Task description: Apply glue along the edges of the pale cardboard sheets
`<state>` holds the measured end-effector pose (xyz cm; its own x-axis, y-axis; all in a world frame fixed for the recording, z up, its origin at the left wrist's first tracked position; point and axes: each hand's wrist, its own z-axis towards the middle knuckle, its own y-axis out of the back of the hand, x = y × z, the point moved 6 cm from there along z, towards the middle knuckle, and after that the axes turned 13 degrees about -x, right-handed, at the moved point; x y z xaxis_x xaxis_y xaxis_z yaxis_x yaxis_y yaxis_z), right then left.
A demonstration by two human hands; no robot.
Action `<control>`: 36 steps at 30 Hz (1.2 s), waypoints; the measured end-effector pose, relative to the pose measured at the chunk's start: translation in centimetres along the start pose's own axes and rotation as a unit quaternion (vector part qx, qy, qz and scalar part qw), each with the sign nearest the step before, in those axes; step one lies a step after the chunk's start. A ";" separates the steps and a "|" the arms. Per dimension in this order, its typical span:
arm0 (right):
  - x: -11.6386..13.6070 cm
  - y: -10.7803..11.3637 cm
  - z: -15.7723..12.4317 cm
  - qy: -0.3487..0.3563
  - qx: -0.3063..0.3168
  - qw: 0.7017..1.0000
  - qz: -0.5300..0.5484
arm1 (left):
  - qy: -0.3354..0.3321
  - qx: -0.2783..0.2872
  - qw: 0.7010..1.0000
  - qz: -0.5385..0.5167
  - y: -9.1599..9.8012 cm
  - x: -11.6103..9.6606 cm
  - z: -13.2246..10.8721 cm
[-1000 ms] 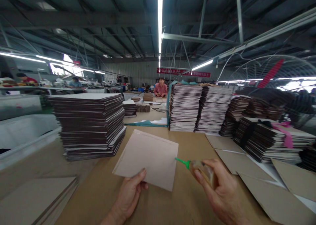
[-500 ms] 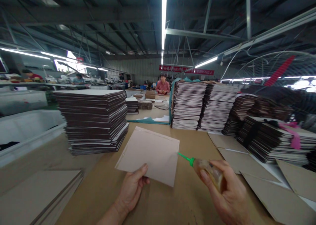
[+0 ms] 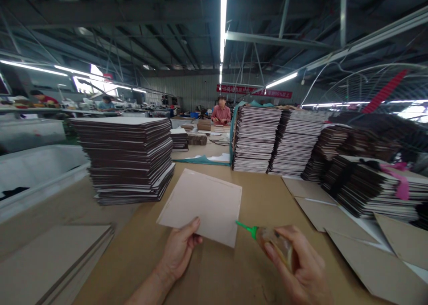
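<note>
My left hand pinches the near edge of a square pale cardboard sheet, thumb on top, and holds it tilted just above the brown table. My right hand is wrapped round a small clear glue bottle with a green nozzle. The nozzle tip sits at the sheet's right edge, near its lower right corner.
A tall stack of dark boards stands to the left, more stacks behind and to the right. Flat grey boards lie at near left, loose brown sheets at right. A person in red sits far back.
The nozzle tip has moved down the sheet's right edge toward its lower corner. My left hand keeps its pinch on the sheet.
</note>
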<state>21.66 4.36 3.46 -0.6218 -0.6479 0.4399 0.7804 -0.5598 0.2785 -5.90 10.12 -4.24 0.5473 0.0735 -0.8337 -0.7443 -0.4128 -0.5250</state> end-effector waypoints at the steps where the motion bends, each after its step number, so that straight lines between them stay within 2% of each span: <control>1: 0.1 -0.1 0.0 -0.001 0.005 1.000 0.002 | -0.001 -0.003 1.000 0.000 0.0 0.0 0.0; 5: 0.5 -0.6 -0.5 0.004 0.053 0.998 0.034 | 0.000 -0.015 1.000 0.000 0.1 0.0 0.0; 9: 0.5 -0.3 -0.8 0.007 0.042 0.999 0.020 | 0.001 -0.027 1.000 -0.002 0.3 0.0 0.2; 14: 0.7 -0.8 -1.1 0.017 0.090 0.995 0.039 | 0.002 -0.033 0.999 0.002 0.5 0.2 0.5; 19: 0.9 -0.4 -0.1 0.038 0.042 0.998 0.026 | 0.001 -0.029 1.000 0.005 0.4 0.2 0.5; 25: 0.7 -0.9 0.4 0.034 0.057 0.997 0.028 | 0.006 -0.021 1.000 0.009 0.4 0.2 0.3; 30: 0.4 0.1 1.5 0.061 -0.013 0.998 -0.001 | 0.015 -0.008 1.000 0.013 0.3 0.4 0.1; 36: 0.3 -0.6 0.0 0.014 0.068 0.998 0.007 | 0.007 -0.019 1.000 0.007 0.2 0.2 0.3</control>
<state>21.04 4.47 3.42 -0.6113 -0.6702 0.4210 0.7892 -0.4767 0.3871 -6.09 10.28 -4.55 0.5415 0.0554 -0.8389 -0.7373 -0.4481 -0.5055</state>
